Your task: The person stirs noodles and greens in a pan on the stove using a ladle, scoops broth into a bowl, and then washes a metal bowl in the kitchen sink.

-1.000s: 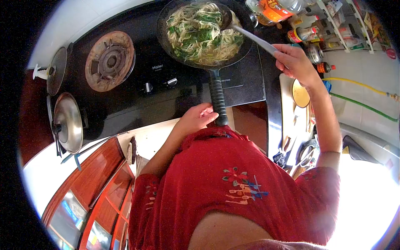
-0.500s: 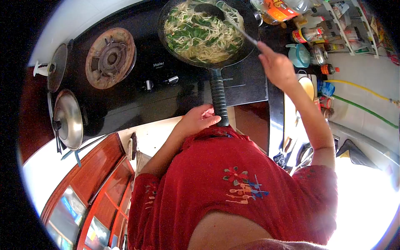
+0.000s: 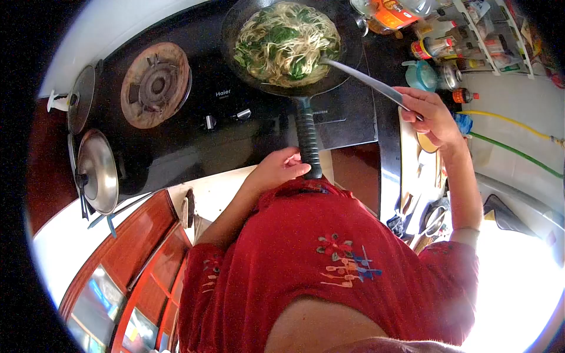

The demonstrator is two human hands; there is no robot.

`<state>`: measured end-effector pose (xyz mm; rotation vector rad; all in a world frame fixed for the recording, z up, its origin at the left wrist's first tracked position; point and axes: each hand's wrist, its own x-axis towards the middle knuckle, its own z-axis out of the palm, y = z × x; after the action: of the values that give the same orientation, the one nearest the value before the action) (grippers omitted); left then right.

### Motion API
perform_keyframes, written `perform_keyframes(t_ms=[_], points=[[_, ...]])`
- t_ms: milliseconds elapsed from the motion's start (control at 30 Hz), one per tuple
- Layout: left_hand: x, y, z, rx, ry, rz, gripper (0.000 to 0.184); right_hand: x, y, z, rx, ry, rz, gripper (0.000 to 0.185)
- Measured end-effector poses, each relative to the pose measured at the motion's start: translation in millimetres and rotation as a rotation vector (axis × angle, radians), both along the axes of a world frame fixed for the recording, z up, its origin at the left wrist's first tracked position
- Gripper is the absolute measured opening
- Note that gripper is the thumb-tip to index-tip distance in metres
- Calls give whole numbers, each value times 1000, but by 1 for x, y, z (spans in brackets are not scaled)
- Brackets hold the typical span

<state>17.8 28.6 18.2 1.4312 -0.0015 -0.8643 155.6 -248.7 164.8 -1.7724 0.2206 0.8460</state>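
Observation:
A black wok (image 3: 353,53) on the cooktop holds noodles mixed with dark green leaves (image 3: 288,41). My left hand (image 3: 281,167) is at the end of the wok's ribbed black handle (image 3: 308,132), with the thumb against it and the fingers curled beside it. To the right of the wok, my right hand (image 3: 429,115) grips a spatula (image 3: 371,81) by its metal handle. The spatula slants down into the noodles at their right side, and its head is hidden under them.
An unlit burner (image 3: 158,86) and two control knobs (image 3: 242,115) are on the black cooktop (image 3: 235,141). Pan lids (image 3: 98,170) hang or lean at the left. Bottles (image 3: 432,47) and a teal container (image 3: 421,76) stand at the right by a white rack (image 3: 471,23).
My right hand has moved right and down, turning its grip. The spatula's head has gone from above the far noodles to under their right side. The noodles are heaped together; my left hand stays put.

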Motion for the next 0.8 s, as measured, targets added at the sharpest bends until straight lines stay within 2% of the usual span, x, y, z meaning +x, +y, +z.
perform_keyframes(t_ms=[133, 233, 300, 333, 367, 433, 567, 667, 800], points=[[-1, 1, -3, 49, -62, -29, 36, 8, 3, 10, -355, -331, 232, 34], [-12, 1, -38, -62, -24, 90, 34, 20, -9, -11, -467, -688, 349, 34], [-15, 4, -59, -195, 84, 249, 28, 19, 6, -7, -714, -906, 408, 30], [-13, 13, -72, -103, 40, 213, 37, 18, 16, -7, -837, -1013, 436, 28], [-11, 19, -84, -2, 54, 227, 38, 18, 24, -9, -844, -1037, 432, 27], [-14, 33, -98, 23, 111, 421, 39, 17, 39, -13, -861, -1086, 419, 25], [-21, 61, -119, 73, 206, 669, 35, 9, 57, -22, -844, -1266, 604, 30], [-25, 67, -115, 53, 237, 784, 32, 3, 45, -25, -864, -1278, 677, 33], [-28, 66, -120, 40, 241, 752, 33, -3, 21, -14, -1036, -1263, 774, 36]])
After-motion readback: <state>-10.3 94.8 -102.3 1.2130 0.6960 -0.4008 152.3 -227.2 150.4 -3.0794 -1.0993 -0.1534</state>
